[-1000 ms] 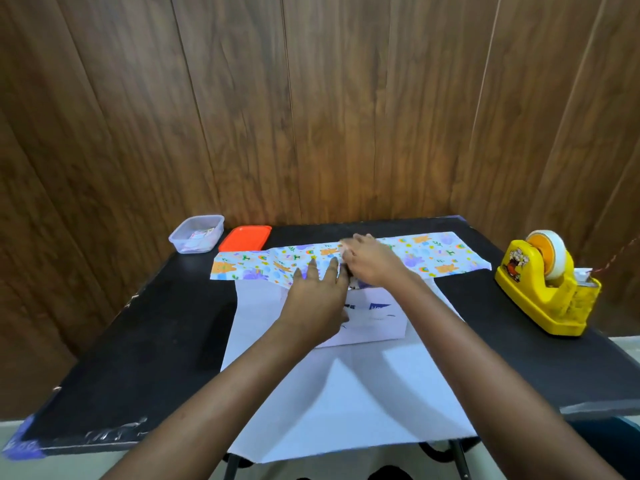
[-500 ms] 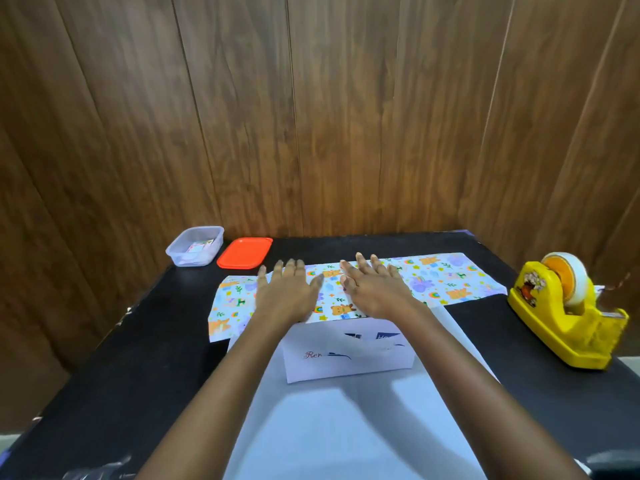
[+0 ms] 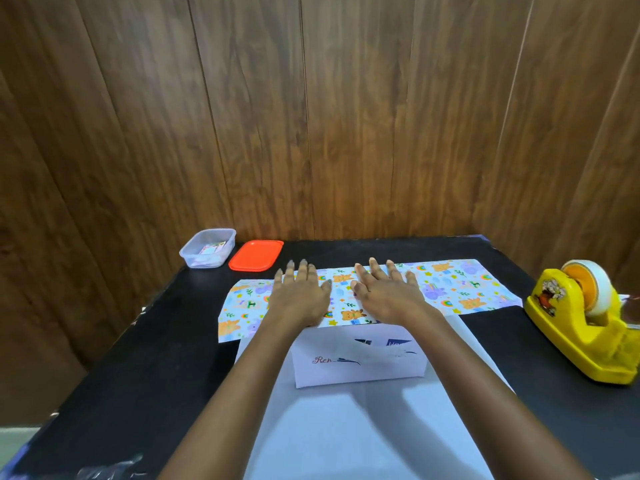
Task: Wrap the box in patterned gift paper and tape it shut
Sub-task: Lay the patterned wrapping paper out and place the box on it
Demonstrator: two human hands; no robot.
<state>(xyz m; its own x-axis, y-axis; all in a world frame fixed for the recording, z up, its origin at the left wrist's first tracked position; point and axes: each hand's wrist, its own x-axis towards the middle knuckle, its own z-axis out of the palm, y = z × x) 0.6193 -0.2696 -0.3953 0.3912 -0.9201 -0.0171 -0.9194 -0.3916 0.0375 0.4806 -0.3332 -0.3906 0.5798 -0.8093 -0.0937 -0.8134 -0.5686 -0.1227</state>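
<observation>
A white box (image 3: pixel 360 362) with blue and red print stands on the gift paper in the middle of the black table. The paper's far flap (image 3: pixel 460 292), with its animal pattern up, is folded over the box top. Its white underside (image 3: pixel 363 434) spreads toward me. My left hand (image 3: pixel 299 296) lies flat on the flap over the box's left part, fingers straight. My right hand (image 3: pixel 384 292) presses flat on the flap over the right part. A yellow tape dispenser (image 3: pixel 581 327) with a tape roll stands at the right.
A clear plastic tub (image 3: pixel 207 249) with small items and its orange lid (image 3: pixel 255 260) sit at the back left of the black table (image 3: pixel 145 368). A wooden panel wall (image 3: pixel 311 116) rises close behind the table.
The patterned flap was pulled over the box top and laid flat. Both hands went from bunching the paper to lying spread on it, and have moved slightly apart.
</observation>
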